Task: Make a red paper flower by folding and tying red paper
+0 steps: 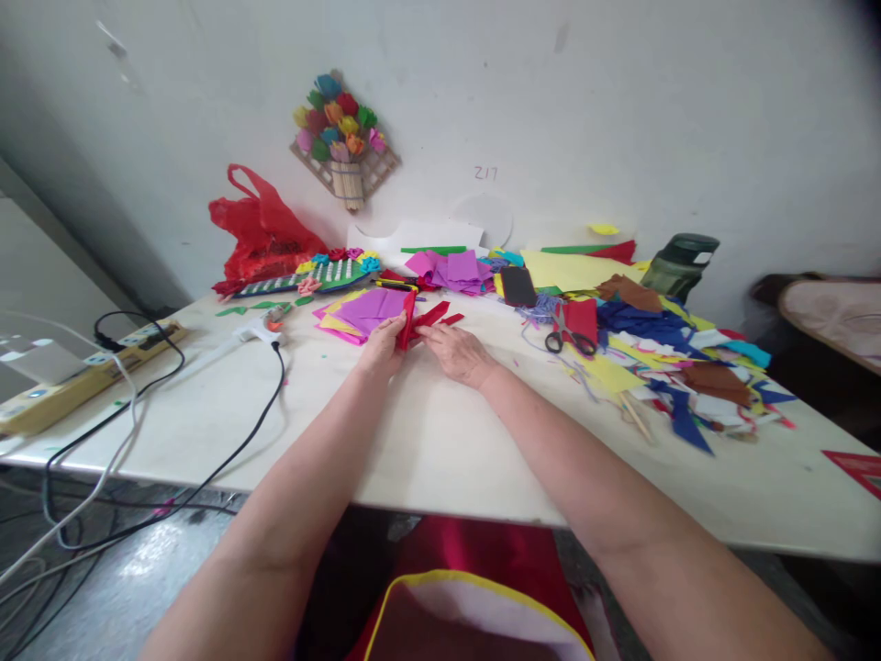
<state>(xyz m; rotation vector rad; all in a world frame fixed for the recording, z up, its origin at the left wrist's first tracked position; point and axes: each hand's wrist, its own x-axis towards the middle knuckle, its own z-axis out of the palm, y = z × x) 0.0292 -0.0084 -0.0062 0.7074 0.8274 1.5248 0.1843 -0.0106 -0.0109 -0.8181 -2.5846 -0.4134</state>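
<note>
Yellow-edged cloth lies below left hand and right hand, grip pinching red paper, red bag beyond, contents unclear

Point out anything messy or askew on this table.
The paper scraps on the right lie in a jumbled heap, colours and shapes mixed. The purple and yellow sheets by the left hand are stacked askew, their edges not lined up.

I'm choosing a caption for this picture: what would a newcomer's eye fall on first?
Probably the colourful flower decoration on the pale wall, above the table. Next, the red plastic bag at the table's back left and the jumbled coloured scraps on its right. Centrally, the left hand grips a red piece, which the right hand touches.
</note>
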